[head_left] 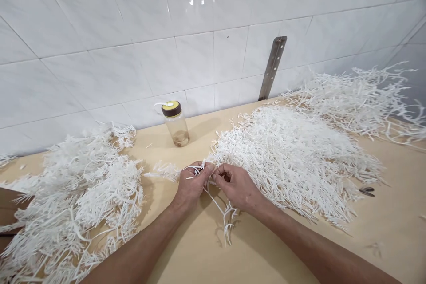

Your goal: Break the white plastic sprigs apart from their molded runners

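In the left hand (193, 182), white sprigs (195, 167)

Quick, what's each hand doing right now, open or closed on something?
Left hand: closed, holding white branched strands.
Right hand: pinched closed; what it grips, if anything, is hidden.

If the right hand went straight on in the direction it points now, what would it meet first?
Most likely the left hand: its thumb lies just ahead of the right hand. Whether they touch, the picture does not show clearly.
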`<state>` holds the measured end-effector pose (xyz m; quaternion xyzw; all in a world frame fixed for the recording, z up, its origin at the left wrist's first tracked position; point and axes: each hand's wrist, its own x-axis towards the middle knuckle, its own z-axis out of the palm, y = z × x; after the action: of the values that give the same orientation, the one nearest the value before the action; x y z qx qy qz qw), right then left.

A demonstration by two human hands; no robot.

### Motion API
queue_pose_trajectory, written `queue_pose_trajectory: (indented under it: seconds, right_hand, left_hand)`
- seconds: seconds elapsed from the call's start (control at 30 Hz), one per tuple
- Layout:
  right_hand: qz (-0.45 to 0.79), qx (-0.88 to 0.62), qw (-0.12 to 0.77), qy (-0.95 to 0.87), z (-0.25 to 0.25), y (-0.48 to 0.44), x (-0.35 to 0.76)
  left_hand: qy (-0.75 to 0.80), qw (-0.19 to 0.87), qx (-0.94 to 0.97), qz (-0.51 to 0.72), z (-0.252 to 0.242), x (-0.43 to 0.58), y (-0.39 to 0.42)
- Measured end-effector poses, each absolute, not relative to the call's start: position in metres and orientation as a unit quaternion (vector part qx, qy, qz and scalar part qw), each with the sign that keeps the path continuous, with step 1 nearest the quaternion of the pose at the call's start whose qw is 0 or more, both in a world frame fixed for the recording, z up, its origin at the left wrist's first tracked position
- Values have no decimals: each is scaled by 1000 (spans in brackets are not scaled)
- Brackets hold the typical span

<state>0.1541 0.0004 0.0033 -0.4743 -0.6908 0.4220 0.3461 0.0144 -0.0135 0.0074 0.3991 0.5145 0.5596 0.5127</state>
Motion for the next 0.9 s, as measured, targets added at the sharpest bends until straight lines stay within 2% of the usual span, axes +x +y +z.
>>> queue_pose_trajectory:
  seconds: [0.37,0.53,0.7,0.9]
  right_hand:
    - [409,-476,329,-706,11,-4,151]
    - [459,-468,324,-682,13,-2,154]
    - [535,-450,348,-625,10,2,157]
    - [479,-479,306,-669,18,1,158]
  left_hand:
    - [511,521,439,525,11,13,-13]
    - [515,505,428,544,10,15,-14]
    - [471,574,389,546,13,17,-16]
    - [440,662,340,502,12,15,-14]
